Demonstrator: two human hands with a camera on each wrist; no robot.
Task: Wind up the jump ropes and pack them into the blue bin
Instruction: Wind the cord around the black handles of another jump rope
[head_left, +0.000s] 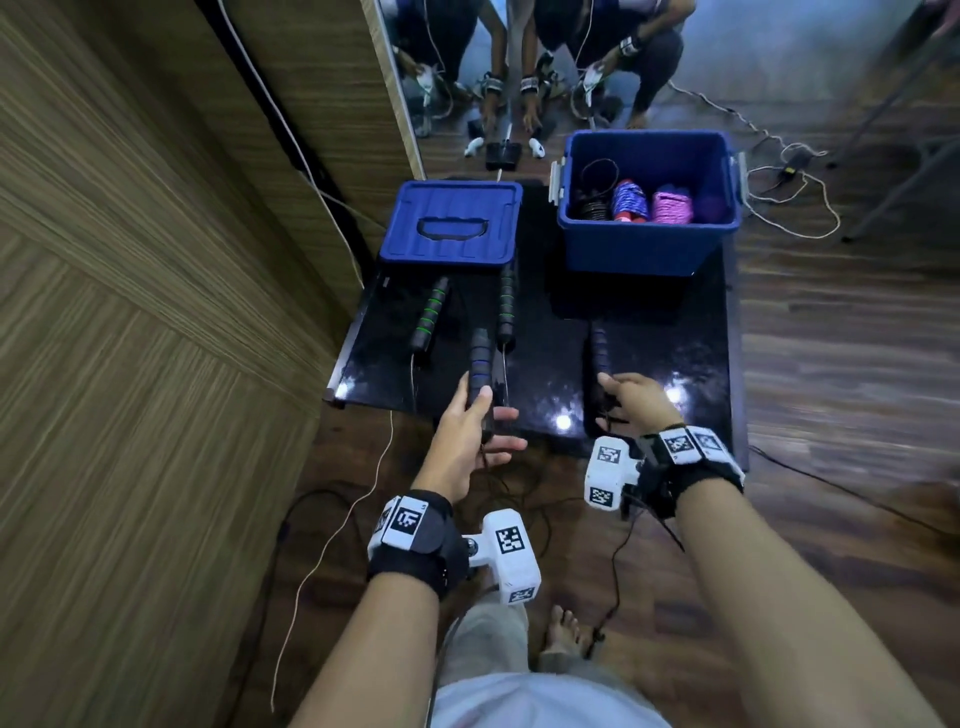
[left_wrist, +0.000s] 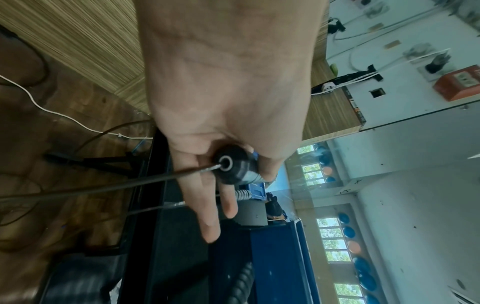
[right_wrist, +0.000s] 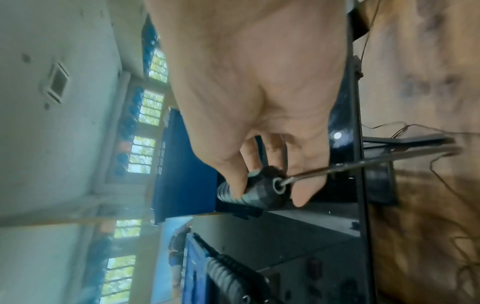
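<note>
Bare forearms with black wrist straps and white tagged camera blocks, nearest the lens. Left hand (head_left: 470, 431) curled round the near end of a black jump-rope handle with blue rings (head_left: 479, 359), thumb laid over the grip, two fingers (left_wrist: 207, 207) stretched out past it in the left wrist view; thin steel cable (left_wrist: 109, 187) coming out of the handle's end cap and trailing toward the floor. Right hand (head_left: 635, 401) closed on the near end of the matching blue-ringed handle (head_left: 601, 349), thumb and fingers wrapped round the ribbed grip in the right wrist view, cable (right_wrist: 337, 167) leaving its end cap likewise. Both handles pointing away from the hands, over a low glossy black bench (head_left: 550, 384).

Just beyond and left of the left hand, two black handles with green rings, one (head_left: 429, 318) further left, one (head_left: 507, 304) close beside the held handle, both lying on the bench. Beyond those, a blue lid (head_left: 452, 223) lying flat, handle recess up. Beyond the right hand, the open blue bin (head_left: 649, 244) standing on the far end of the bench, holding a coiled black rope (head_left: 596, 200), a blue wound rope (head_left: 630, 201) and a pink wound rope (head_left: 672, 206) side by side.

Loose black and white cords on the wooden floor (head_left: 831, 322) beneath the forearms; a mirror behind the bin.
</note>
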